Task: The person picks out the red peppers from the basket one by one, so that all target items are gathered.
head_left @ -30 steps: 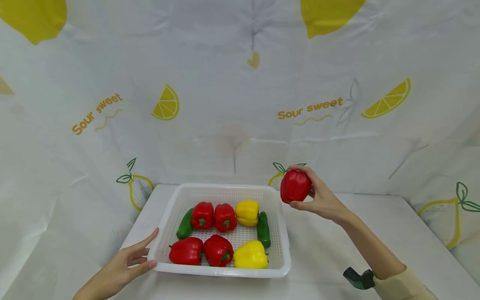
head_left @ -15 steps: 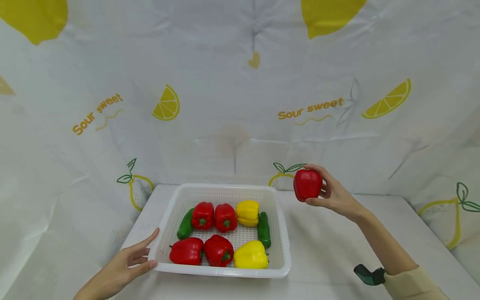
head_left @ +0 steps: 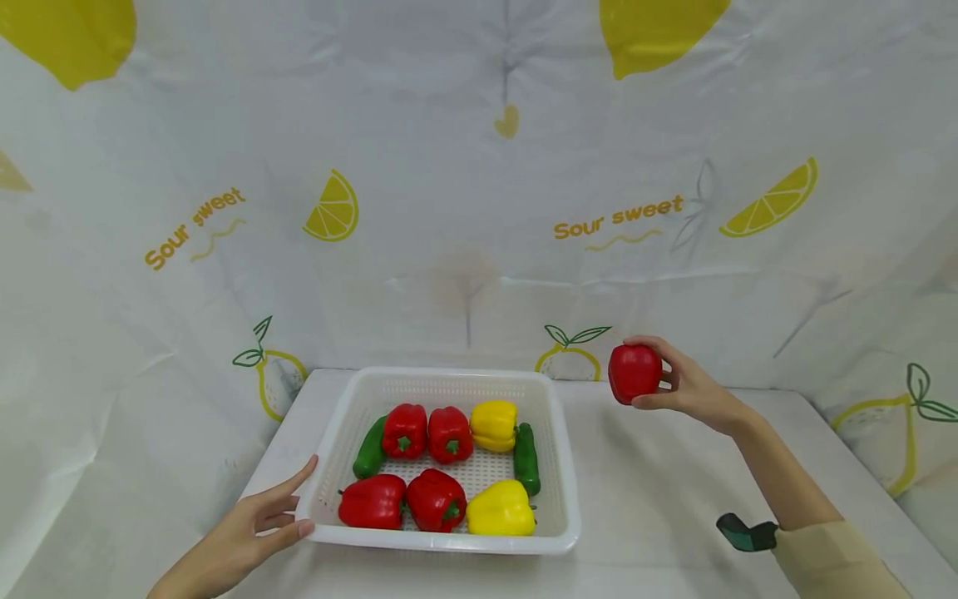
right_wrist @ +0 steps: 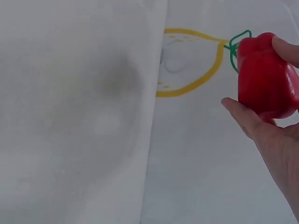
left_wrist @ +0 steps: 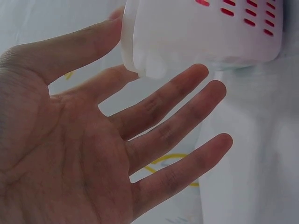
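Observation:
Held up over the right part of the table, a red bell pepper [head_left: 634, 374] is gripped between the thumb and fingers of my right hand [head_left: 692, 391]. In the right wrist view the bell pepper [right_wrist: 266, 77] shows its smooth side and lobed end. My left hand [head_left: 243, 524] is at the front left corner of a white plastic basket [head_left: 441, 541], thumb and index finger touching its rim. Its other fingers [left_wrist: 173, 133] extend straight below the basket's edge in the left wrist view. Inside lie several red bell peppers [head_left: 437, 499], two yellow bell peppers [head_left: 500, 507] and two green cucumber-like vegetables [head_left: 526, 459].
The white table [head_left: 651, 516] reaches beyond the basket on both sides. Behind it hangs a white cloth [head_left: 449, 208] printed with lemons and lettering. A dark green strap end [head_left: 746, 534] sticks out by the right sleeve [head_left: 831, 557].
My right hand has carried the red bell pepper rightward, away from the basket's right edge. The left hand and the basket have stayed in place.

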A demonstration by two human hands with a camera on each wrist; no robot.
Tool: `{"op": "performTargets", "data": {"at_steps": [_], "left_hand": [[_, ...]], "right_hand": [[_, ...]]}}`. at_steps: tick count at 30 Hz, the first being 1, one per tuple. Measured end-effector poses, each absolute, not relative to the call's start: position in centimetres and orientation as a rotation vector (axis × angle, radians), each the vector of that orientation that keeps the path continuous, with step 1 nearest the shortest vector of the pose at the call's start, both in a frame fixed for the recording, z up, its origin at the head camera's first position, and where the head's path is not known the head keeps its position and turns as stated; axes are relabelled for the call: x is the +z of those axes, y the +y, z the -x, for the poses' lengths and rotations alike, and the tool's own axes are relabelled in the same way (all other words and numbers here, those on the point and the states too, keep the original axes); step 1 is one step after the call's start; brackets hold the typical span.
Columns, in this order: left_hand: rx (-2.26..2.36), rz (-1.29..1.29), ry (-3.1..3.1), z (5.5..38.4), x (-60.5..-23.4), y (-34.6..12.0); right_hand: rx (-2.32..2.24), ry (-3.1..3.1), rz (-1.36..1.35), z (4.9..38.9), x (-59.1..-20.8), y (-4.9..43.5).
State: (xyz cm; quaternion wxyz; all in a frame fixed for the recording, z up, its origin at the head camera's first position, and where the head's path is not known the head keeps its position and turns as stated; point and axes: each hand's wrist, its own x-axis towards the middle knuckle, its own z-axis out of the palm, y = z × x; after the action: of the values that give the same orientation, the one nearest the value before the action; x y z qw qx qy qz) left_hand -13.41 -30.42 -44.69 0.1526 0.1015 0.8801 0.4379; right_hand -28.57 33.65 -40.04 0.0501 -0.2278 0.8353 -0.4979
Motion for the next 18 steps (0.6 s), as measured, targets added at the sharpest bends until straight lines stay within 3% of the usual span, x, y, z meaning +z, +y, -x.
{"op": "performTargets", "data": {"at_steps": [18], "left_hand": [[1.274, -0.326, 2.507, 13.5, -44.7, -30.4]], "right_hand": [[-1.459, 2.477, 0.508, 30.6, -45.0, 37.6]]}}
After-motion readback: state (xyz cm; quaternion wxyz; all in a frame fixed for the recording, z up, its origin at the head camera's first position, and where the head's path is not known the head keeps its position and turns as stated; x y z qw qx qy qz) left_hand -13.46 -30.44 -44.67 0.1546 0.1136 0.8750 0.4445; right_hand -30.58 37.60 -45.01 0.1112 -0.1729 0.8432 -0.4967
